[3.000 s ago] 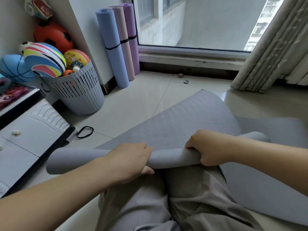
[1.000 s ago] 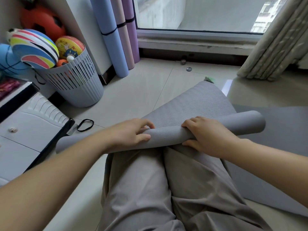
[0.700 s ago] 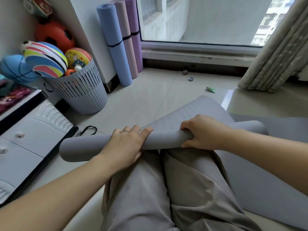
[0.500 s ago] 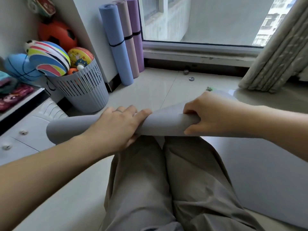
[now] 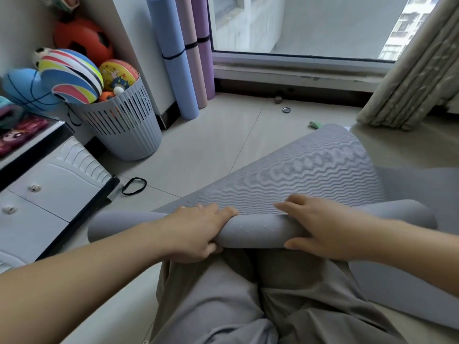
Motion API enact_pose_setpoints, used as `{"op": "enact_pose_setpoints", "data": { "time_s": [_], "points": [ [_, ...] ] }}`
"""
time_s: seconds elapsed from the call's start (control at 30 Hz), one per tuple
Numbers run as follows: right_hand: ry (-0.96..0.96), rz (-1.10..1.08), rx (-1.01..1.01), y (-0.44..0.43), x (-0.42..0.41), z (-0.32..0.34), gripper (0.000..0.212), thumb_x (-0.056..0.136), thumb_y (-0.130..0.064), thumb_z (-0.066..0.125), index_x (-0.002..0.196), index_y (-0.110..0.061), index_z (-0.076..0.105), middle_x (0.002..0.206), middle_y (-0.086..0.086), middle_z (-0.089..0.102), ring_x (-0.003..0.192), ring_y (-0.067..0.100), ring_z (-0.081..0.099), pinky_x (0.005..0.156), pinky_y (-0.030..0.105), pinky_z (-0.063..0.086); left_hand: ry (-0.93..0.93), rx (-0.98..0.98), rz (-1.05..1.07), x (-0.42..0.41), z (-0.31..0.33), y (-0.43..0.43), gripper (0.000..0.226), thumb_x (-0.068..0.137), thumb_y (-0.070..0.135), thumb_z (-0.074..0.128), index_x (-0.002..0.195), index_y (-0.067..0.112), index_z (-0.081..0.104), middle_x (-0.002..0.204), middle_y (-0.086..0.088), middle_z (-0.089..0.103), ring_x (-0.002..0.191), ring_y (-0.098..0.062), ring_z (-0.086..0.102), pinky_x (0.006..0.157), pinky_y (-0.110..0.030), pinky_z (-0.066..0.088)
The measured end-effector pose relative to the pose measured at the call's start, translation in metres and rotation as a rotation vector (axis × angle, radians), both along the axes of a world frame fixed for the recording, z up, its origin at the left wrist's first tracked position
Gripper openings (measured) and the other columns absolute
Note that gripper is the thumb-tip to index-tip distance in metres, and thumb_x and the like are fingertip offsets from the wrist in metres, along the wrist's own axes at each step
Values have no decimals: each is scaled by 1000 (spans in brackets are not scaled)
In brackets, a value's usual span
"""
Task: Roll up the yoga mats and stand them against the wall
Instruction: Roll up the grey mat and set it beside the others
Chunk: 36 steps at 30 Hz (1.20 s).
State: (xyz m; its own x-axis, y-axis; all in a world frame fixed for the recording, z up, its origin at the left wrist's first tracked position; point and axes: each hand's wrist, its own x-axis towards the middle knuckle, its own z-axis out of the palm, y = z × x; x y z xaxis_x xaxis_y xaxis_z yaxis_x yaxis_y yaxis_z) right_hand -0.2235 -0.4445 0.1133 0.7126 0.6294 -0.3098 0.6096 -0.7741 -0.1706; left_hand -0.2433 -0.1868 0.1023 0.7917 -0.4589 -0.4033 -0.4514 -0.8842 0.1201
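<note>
Roll of grey yoga mat (image 5: 260,229) lies crosswise just past my knees, its long axis running left to right, the flat unrolled part reaching away from me toward the window (image 5: 310,23). Both hands grip it near the middle, left hand (image 5: 198,232) and right hand (image 5: 325,227) alike, fingers over the top, thumbs beneath, neither nearer than the other. So the push should go straight forward. Three rolled mats (image 5: 173,58) already stand against the wall (image 5: 135,45) far left; a black elastic band (image 5: 134,186) lies on the floor (image 5: 211,145) on my left.

mat (image 5: 310,175): matt ribbed foam | floor (image 5: 211,145): glossy smooth tile | basket (image 5: 129,135): matt plastic
</note>
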Motion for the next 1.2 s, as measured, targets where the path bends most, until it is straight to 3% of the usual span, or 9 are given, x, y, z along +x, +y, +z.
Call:
{"op": "enact_pose_setpoints", "data": {
  "time_s": [0.07, 0.17, 0.33, 0.53, 0.67, 0.8, 0.87, 1.0, 1.2],
  "points": [
    [-174, 24, 77, 3, -18, -12, 71, 89, -61, 44, 146, -26, 23, 138, 1, 29, 117, 23, 47, 92, 41, 48, 97, -22, 9, 6, -1, 2, 59, 89, 40, 57, 137, 40, 22, 127, 2, 46, 117, -24, 47, 100, -42, 38],
    [-366, 19, 169, 4, -25, -29, 60, 79, -62, 40, 125, -23, 44, 119, 7, 43, 92, 29, 58, 63, 44, 55, 207, -47, 14, 15, -3, 4, 60, 87, 39, 60, 135, 41, 24, 129, 4, 46, 119, -21, 46, 102, -40, 37],
    [-303, 25, 248, 3, -13, -36, 51, 81, -63, 45, 114, -24, 50, 101, -3, 50, 86, 19, 50, 68, 37, 52, 330, -50, 35, 29, 2, 2, 67, 86, 39, 64, 139, 39, 24, 129, 5, 38, 122, -18, 37, 108, -40, 32],
    [-45, -11, 379, -3, 15, -26, 49, 82, -58, 63, 118, -26, 53, 102, -14, 42, 92, 2, 41, 75, 17, 35, -218, 245, 65, -13, 0, -21, 89, 86, 53, 58, 150, 22, 3, 144, -10, 21, 133, -30, 27, 108, -54, 28],
    [127, -23, 390, 2, 33, -22, 48, 79, -53, 71, 115, -24, 58, 100, -16, 45, 85, -2, 45, 73, 12, 35, -483, 114, 84, -20, -24, -23, 91, 61, 53, 79, 131, 12, 39, 104, -20, 62, 87, -37, 63, 73, -61, 50],
    [145, -32, 285, 7, 38, -13, 56, 79, -57, 67, 122, -23, 55, 110, -12, 50, 99, 0, 48, 84, 19, 39, -378, 127, 112, -4, -18, -25, 66, 89, 54, 50, 141, 22, 24, 126, -12, 49, 110, -32, 51, 94, -52, 39],
    [-100, 17, 127, 12, 27, -17, 75, 79, -68, 57, 136, -21, 43, 122, -6, 46, 113, 12, 46, 95, 28, 39, -359, 122, 97, 1, -18, -19, 63, 95, 57, 37, 146, 27, 13, 135, -6, 38, 122, -27, 39, 100, -45, 30],
    [-415, -18, 136, 25, 1, -38, 78, 53, -62, 75, 113, -19, 51, 99, 1, 54, 80, 22, 56, 64, 36, 51, -293, 54, 54, 8, -14, -15, 58, 94, 56, 39, 141, 31, 17, 128, -1, 42, 119, -24, 42, 99, -44, 34],
    [-229, -142, 88, 35, 26, -27, 56, 69, -46, 67, 117, -26, 45, 110, -6, 47, 99, 19, 51, 68, 30, 36, -234, 35, 98, 22, -13, -16, 69, 87, 61, 49, 142, 30, 22, 131, 0, 43, 121, -24, 43, 102, -42, 34]
  ]
}}
